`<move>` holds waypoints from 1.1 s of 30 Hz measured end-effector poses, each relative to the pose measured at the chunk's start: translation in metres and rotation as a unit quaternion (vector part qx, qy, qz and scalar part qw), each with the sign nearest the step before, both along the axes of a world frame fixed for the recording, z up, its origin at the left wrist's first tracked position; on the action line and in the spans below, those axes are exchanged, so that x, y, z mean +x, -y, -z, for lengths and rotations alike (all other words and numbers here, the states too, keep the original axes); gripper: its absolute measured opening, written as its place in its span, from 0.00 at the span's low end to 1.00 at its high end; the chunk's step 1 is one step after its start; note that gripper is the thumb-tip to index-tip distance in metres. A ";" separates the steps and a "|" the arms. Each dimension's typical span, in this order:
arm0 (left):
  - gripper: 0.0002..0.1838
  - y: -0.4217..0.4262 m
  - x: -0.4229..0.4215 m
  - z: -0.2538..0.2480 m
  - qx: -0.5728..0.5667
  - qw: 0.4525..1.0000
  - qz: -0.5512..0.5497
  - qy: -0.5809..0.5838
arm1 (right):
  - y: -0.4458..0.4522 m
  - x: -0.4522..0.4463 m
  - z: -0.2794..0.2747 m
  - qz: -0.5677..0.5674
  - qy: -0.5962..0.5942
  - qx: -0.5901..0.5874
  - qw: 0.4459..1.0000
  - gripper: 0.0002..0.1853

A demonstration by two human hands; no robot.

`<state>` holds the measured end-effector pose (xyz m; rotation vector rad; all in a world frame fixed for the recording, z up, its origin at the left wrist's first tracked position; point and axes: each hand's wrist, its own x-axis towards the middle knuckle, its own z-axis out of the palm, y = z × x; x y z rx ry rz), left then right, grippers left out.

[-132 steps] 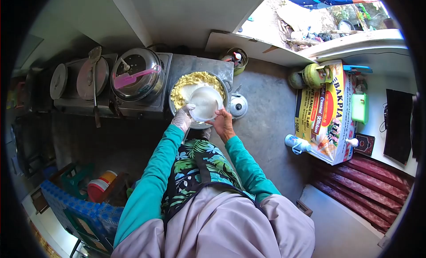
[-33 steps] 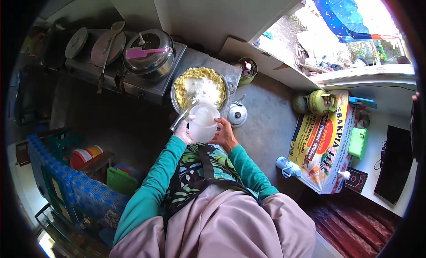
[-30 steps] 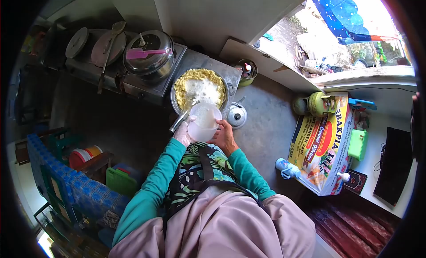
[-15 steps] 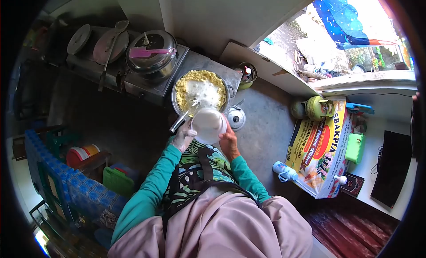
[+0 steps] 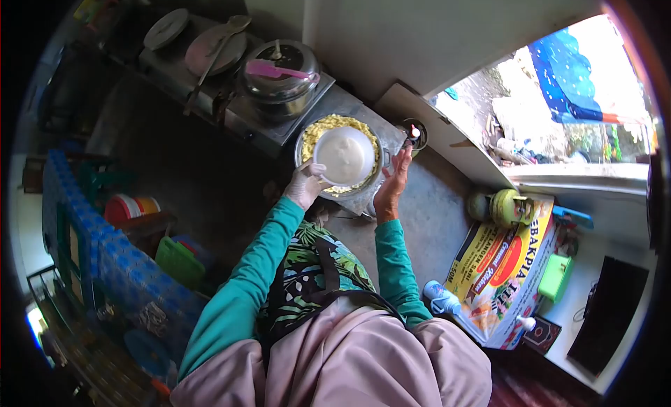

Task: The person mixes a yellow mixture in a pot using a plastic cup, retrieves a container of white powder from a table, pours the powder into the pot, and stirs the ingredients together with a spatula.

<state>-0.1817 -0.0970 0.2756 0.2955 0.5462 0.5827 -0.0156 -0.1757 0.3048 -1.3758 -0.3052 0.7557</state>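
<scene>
My left hand (image 5: 305, 185), in a pale thin glove, grips the near left rim of a white bowl (image 5: 344, 156). The bowl is over a metal pot (image 5: 300, 152), and traces of white powder show inside it. Around the bowl, crumbly yellow food (image 5: 323, 126) is visible in the pot; the middle is hidden. My bare right hand (image 5: 393, 187) is open beside the bowl's right side, fingers spread and holding nothing.
Left of the pot, a lidded steamer pot (image 5: 279, 96) on the stove carries a pink spatula (image 5: 269, 70). A ladle (image 5: 218, 50) lies across a pinkish lid. On the right are a printed cardboard box (image 5: 500, 277), a green gas cylinder (image 5: 508, 209) and a light-blue bottle (image 5: 442, 297).
The bowl has moved forward over the pot, covering the white powder on the yellow food. My right hand has let go of the bowl and spread open. The metal-handled utensil is no longer visible.
</scene>
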 end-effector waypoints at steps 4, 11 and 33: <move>0.32 -0.001 0.005 0.000 -0.018 1.000 -0.012 -0.009 | -0.010 -0.016 0.001 -0.063 -0.013 0.019 0.998 0.46; 0.31 -0.002 -0.025 -0.009 0.065 0.994 -0.048 -0.070 | -0.021 -0.029 0.009 -0.009 -0.064 -0.002 0.998 0.45; 0.23 0.233 -0.515 -0.054 0.045 0.535 -0.532 -0.654 | -0.034 -0.209 0.053 -0.281 -0.265 -0.222 0.896 0.26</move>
